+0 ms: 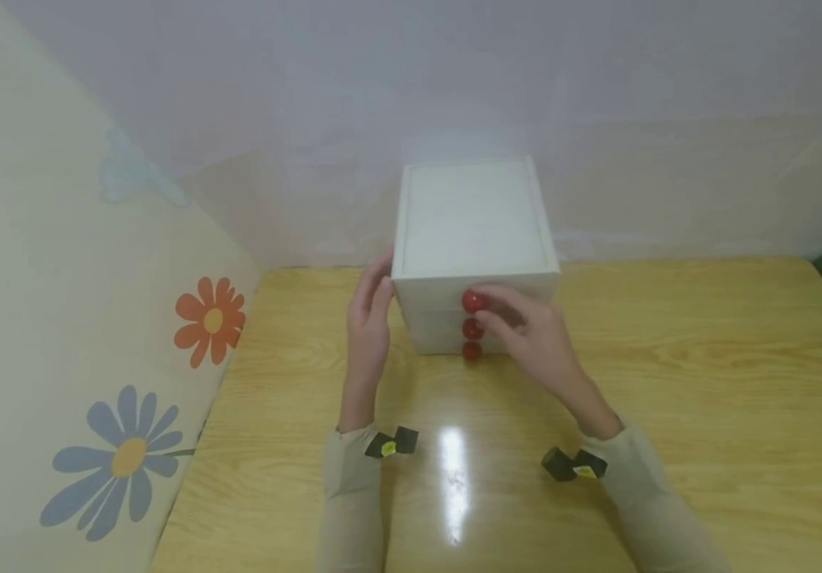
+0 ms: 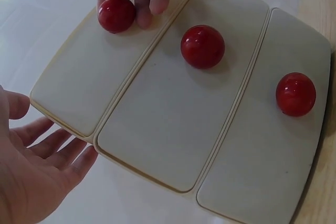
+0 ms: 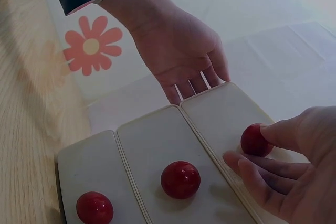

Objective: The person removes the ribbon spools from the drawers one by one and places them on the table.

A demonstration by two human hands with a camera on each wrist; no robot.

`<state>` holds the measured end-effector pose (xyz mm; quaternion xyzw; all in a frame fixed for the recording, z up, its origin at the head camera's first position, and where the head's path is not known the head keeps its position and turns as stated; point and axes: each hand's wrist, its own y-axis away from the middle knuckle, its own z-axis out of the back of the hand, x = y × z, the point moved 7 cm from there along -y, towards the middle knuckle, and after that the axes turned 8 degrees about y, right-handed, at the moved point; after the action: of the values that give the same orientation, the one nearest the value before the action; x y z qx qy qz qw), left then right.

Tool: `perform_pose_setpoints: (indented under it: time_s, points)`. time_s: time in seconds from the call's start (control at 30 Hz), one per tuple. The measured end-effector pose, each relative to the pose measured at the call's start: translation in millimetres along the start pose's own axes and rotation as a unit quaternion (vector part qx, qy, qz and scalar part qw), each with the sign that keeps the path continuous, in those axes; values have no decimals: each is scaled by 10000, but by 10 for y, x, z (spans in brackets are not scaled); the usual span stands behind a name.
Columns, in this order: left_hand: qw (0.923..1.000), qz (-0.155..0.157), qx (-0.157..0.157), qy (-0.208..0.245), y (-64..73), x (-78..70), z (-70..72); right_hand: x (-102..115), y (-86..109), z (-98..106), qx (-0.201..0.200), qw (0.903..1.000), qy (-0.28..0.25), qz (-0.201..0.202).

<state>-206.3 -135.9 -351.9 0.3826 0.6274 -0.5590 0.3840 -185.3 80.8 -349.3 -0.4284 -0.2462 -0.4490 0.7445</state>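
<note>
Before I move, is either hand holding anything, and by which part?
The right hand holds the box by its top knob, in a pinch. The left hand lies along the box's left side without gripping it.

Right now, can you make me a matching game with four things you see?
Things:
1. Left hand
2. Right hand
3. White box
4. Blue-grey flower

Places:
A. Standing on the wooden table
B. Pinching the top red knob
C. On the pale wall
D. At the box's left side

Pairs: 1-D, 2-B, 3-A, 4-C
</note>
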Motion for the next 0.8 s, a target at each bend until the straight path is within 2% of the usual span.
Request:
perform_pose_setpoints:
  time_s: [0.17, 0.43, 0.8]
  points:
    - [10000, 0, 34, 80, -3, 6, 9, 17, 2, 10, -57, 9999, 23, 93]
    - [9999, 53, 42, 74, -1, -1, 14, 100, 26, 31, -50, 9988, 66, 488]
    - [9998, 203, -31, 17, -2, 18, 26, 231, 78, 60, 173, 9977, 471, 455]
